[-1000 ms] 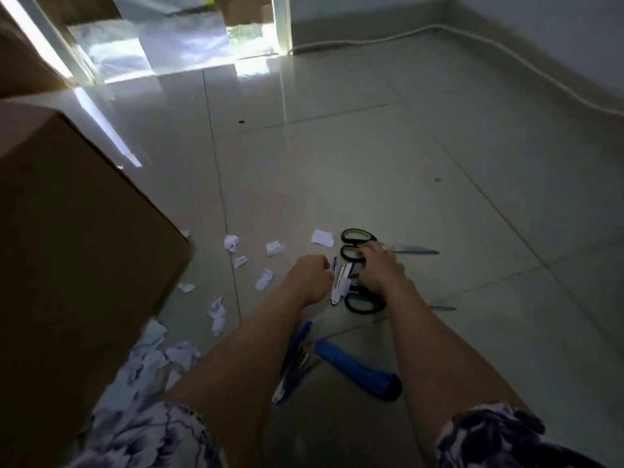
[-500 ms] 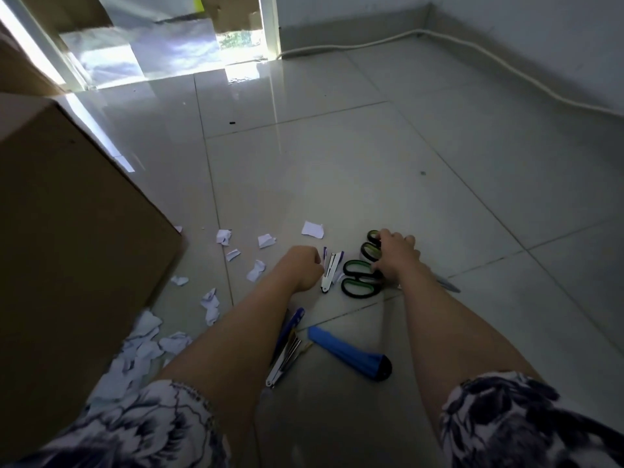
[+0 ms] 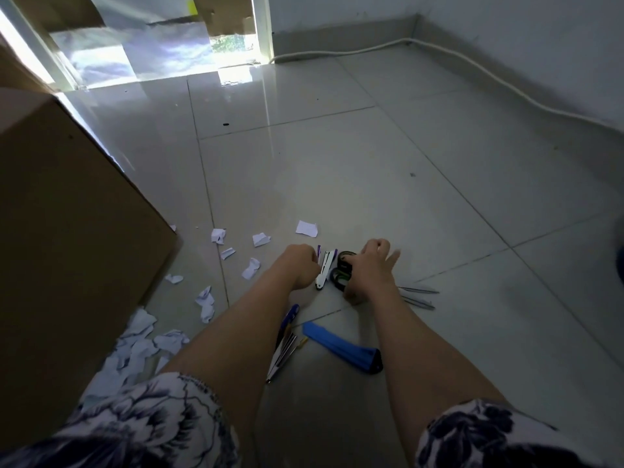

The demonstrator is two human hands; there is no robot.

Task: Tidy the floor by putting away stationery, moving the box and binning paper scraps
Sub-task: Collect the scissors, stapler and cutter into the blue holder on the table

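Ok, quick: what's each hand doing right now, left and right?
Left hand: curled beside the white folding tool with purple tips; a grip cannot be told.
Right hand: gripping the black-and-green handled scissors.

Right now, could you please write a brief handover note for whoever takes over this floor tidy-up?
Left hand: curled beside the white stapler; whether it holds anything is unclear.
Right hand: fingers curled over the handles of the scissors.
On the floor: pens, blue case, paper scraps; cardboard box at left.
Done: nothing put away yet.
Left: stow stationery, move box, bin scraps.
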